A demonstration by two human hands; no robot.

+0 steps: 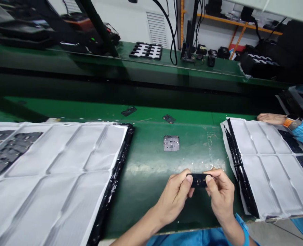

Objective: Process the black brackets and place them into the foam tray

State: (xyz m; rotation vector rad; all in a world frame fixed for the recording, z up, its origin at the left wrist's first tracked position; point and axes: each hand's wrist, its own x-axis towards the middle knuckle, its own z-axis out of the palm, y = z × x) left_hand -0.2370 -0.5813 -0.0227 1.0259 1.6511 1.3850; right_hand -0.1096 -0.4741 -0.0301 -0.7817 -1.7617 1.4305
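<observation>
Between my two hands is a small flat black plastic part (199, 181) with little cutouts in its face. My left hand (175, 193) pinches its left end, thumb on top. Its right end is gripped by my right hand (221, 191), the thumb again on the upper face. The part is held above the green bench (146, 194), close to its front edge. Farther back lies a grey squarish piece with cutouts (171, 143). Two dark flat pieces rest beyond it, one dark piece (169, 118) in line with it and another dark piece (129, 111) farther left.
A stack of white-lined trays (64, 150) fills the left, with dark parts in its far-left compartments. Another white-lined stack (264, 164) stands right, where another person's hand (272, 118) rests. Behind, a raised ledge holds a black-and-white tray (146, 50) and hanging cables (172, 37).
</observation>
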